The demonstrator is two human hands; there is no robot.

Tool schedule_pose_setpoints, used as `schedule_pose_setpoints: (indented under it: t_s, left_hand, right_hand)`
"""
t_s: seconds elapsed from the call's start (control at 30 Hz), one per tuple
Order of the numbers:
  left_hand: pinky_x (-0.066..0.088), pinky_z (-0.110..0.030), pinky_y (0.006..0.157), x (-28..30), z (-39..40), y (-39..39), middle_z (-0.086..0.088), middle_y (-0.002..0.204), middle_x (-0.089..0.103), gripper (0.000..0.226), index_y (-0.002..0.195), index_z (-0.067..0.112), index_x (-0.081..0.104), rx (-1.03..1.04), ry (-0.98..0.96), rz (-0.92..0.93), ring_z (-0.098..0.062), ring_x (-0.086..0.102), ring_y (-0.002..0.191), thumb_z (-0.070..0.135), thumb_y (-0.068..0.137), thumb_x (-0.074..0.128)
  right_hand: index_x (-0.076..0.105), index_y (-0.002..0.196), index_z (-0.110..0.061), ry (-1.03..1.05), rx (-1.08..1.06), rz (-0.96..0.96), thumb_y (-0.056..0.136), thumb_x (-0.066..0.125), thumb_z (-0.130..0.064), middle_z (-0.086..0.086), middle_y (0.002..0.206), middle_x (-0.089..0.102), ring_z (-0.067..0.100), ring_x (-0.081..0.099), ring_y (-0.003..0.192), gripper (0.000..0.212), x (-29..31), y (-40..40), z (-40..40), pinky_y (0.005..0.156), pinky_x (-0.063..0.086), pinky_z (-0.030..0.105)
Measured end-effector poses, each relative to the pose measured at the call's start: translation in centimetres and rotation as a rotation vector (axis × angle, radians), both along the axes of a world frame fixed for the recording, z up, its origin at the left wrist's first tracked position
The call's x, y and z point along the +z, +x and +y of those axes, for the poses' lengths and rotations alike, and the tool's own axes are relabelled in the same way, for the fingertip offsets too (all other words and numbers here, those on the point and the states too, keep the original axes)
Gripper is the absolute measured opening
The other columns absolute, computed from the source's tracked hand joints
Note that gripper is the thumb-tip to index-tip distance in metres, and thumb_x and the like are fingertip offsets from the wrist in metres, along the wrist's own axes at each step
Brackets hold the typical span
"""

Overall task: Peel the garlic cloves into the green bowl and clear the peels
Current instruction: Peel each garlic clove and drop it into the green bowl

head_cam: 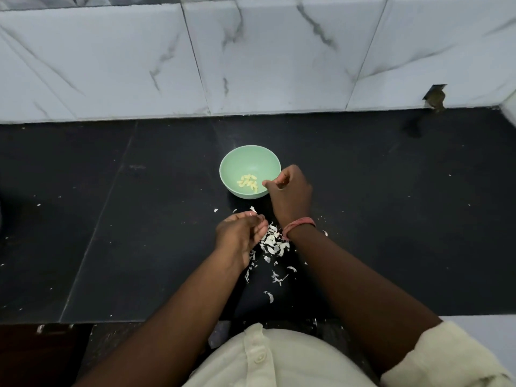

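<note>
Reaching over the near right rim of the green bowl (pixel 250 152), the right hand (pixel 290 191) had its fingers curled inward with the fingertips at the bowl's edge; whether anything was pinched between them could not be told from the head view. A reddish thread band (pixel 300 223) circled that wrist. The bowl stood on the black countertop (pixel 111 219), a little toward twelve o'clock from the hands, and held a small cluster of pale yellow peeled garlic cloves (pixel 247 184) lying on its floor toward the six o'clock side.

At about seven o'clock from the bowl, the left hand (pixel 240 233) hovered low over the counter with its fingers bent loosely together; a scrap of white skin showed at the fingertips, but whether they gripped it could not be told. Just to the three o'clock side of that hand, between the two forearms, lay the main heap of white garlic peels (pixel 272 243), with looser flakes trailing toward six o'clock and a few stray bits scattered wider across the dark surface.

At twelve o'clock the counter met a white marble-patterned tiled wall (pixel 251 65). At six o'clock, the person's cream button shirt (pixel 265 358) filled the bottom of the view, its right sleeve rolled up above the forearm.
</note>
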State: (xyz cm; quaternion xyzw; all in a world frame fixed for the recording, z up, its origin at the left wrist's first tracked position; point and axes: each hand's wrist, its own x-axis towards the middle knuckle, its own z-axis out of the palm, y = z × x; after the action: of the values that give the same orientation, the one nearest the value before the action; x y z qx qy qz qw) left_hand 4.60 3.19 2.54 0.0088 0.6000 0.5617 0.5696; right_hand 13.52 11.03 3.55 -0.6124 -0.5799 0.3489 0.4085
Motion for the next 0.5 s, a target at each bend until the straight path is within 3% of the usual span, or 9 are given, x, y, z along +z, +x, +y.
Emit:
schedule_pose_setpoints:
  t_s: [0.07,0.17,0.23,0.33,0.4,0.5]
  left_hand:
    - [0.060,-0.024,0.057,-0.3,0.0,0.2,-0.015,0.081,0.070,0.008,0.091,0.001,0.066,-0.035,-0.003,0.016,-0.018,0.069,0.065,-0.007,0.088,0.065]
    - [0.058,-0.022,0.055,-0.6,0.0,0.7,-0.010,0.082,0.069,0.006,0.098,0.003,0.069,-0.040,-0.026,0.042,-0.016,0.067,0.066,0.004,0.092,0.067]
    - [0.061,-0.023,0.059,-0.9,-0.1,1.0,-0.009,0.081,0.068,0.004,0.096,0.003,0.069,-0.033,-0.038,0.049,-0.015,0.066,0.066,0.003,0.094,0.065]
    - [0.061,-0.024,0.068,-1.3,-0.1,1.6,-0.014,0.084,0.068,0.013,0.095,0.001,0.068,-0.020,-0.044,0.062,-0.018,0.067,0.070,-0.009,0.093,0.060]
    - [0.061,-0.024,0.068,-1.6,-0.1,2.0,-0.015,0.085,0.068,0.013,0.093,0.000,0.067,-0.023,-0.047,0.060,-0.018,0.068,0.069,-0.011,0.092,0.060]
    - [0.060,-0.023,0.065,-1.4,0.0,2.6,-0.015,0.082,0.067,0.008,0.092,-0.001,0.067,-0.062,-0.042,0.065,-0.018,0.066,0.068,-0.007,0.093,0.061]
  right_hand:
    - [0.061,0.085,-0.018,0.043,-0.024,-0.007,0.085,0.067,-0.007,-0.007,0.082,0.066,0.013,0.063,0.079,0.013,-0.4,1.6,-0.5,0.072,0.051,0.029]
    - [0.071,0.096,-0.015,-0.001,-0.083,-0.104,0.086,0.054,0.003,0.002,0.098,0.072,0.017,0.066,0.092,0.026,-1.9,5.8,-1.9,0.083,0.050,0.026]
    - [0.073,0.094,-0.015,-0.076,-0.106,-0.142,0.087,0.053,0.004,-0.003,0.096,0.072,0.007,0.065,0.086,0.028,-2.6,8.8,-3.3,0.079,0.048,0.018]
    - [0.072,0.089,-0.017,-0.164,-0.152,-0.118,0.089,0.055,0.003,-0.010,0.083,0.069,-0.010,0.060,0.067,0.026,-3.1,11.5,-4.4,0.060,0.041,0.003]
    - [0.071,0.087,-0.019,-0.193,-0.188,-0.084,0.089,0.056,0.002,-0.007,0.082,0.070,-0.009,0.060,0.063,0.025,-3.4,12.1,-4.5,0.055,0.040,0.003]
    - [0.073,0.093,-0.017,-0.202,-0.111,-0.192,0.090,0.060,-0.002,-0.005,0.091,0.070,-0.004,0.060,0.075,0.020,-3.6,12.3,-4.7,0.062,0.039,0.001]
